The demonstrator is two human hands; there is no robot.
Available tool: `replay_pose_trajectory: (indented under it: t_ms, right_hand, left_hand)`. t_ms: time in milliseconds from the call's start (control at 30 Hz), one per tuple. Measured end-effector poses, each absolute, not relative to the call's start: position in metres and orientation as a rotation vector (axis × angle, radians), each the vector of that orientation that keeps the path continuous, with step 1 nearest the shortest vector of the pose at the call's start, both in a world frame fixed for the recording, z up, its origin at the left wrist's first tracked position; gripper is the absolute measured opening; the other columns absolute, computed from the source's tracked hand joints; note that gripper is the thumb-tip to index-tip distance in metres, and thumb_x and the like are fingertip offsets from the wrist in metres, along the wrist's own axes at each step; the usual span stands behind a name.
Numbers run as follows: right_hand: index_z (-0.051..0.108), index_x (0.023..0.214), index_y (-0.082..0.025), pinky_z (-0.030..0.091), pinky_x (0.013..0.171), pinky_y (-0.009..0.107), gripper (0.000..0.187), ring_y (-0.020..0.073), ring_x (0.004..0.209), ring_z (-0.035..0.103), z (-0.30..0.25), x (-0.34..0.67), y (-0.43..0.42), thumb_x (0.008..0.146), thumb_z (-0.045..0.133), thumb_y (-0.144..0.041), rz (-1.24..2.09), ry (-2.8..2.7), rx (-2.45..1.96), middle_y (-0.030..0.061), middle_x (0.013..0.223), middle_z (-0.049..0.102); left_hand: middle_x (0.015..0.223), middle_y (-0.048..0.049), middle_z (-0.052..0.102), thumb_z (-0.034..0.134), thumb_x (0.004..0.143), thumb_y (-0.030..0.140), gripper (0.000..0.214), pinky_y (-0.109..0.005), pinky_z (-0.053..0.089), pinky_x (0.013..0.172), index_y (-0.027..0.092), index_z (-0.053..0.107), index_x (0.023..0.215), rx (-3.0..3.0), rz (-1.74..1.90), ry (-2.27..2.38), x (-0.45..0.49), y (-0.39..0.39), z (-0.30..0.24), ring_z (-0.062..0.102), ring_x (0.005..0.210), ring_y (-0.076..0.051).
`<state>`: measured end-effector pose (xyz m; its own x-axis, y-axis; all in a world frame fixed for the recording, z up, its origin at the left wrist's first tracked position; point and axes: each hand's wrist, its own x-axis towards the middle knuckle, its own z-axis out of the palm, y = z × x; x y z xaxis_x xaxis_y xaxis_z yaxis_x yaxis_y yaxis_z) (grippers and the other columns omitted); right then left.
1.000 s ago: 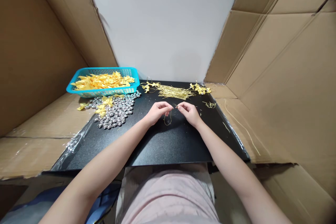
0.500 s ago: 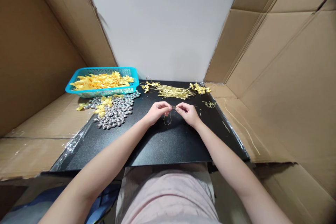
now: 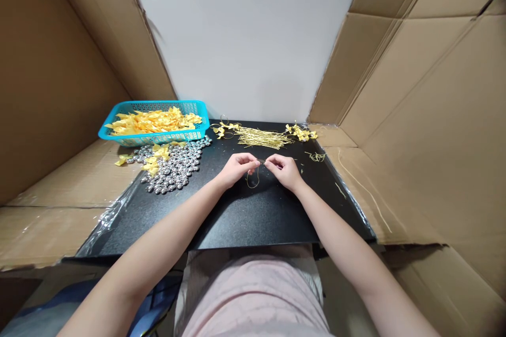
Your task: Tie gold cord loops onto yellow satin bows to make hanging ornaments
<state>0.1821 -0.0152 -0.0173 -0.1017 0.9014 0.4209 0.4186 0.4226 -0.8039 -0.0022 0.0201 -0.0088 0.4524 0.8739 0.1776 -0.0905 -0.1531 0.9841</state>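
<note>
My left hand (image 3: 237,168) and my right hand (image 3: 285,170) meet over the middle of the black table, thumb and fingers pinched close together. A thin gold cord (image 3: 253,186) hangs in a loop below my left fingertips. Between the two pinches shows a small dark piece (image 3: 261,161), too small to name; part of it is hidden by my fingers. Just beyond my hands lies a bundle of cut gold cords (image 3: 264,138). Yellow ribbon bows with cord loops (image 3: 224,129) lie left of the bundle, and more yellow bows (image 3: 301,132) lie right of it.
A turquoise basket (image 3: 154,140) of yellow ribbon bows stands at the back left. Silver round beads (image 3: 174,171) spread in front of it, with a few bows on top. Cord scraps (image 3: 316,157) lie at the right. Cardboard walls (image 3: 427,116) flank the black table (image 3: 253,221).
Both hands stay nearly in place, still pinched together. The hanging cord loop has shifted very slightly to the right.
</note>
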Motion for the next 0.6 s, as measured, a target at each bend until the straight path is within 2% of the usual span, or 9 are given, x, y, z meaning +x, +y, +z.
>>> replay_pose_trajectory:
  t_ms: [600]
  right_hand:
    - [0.067, 0.075, -0.019, 0.038, 0.054, 0.026, 0.029, 0.0128, 0.054, 0.051, -0.0161, 0.1833, -0.0155, 0.081, 0.059, -0.046, 0.584, -1.724, -1.181, 0.0010, 0.064, 0.064]
  left_hand:
    - [0.053, 0.0046, 0.055, 0.078, 0.064, 0.039, 0.027, -0.022, 0.042, 0.052, 0.015, 0.064, 0.065, 1.528, 1.000, 0.724, -0.0032, 0.0206, -0.0082, 0.048, 0.047, -0.007]
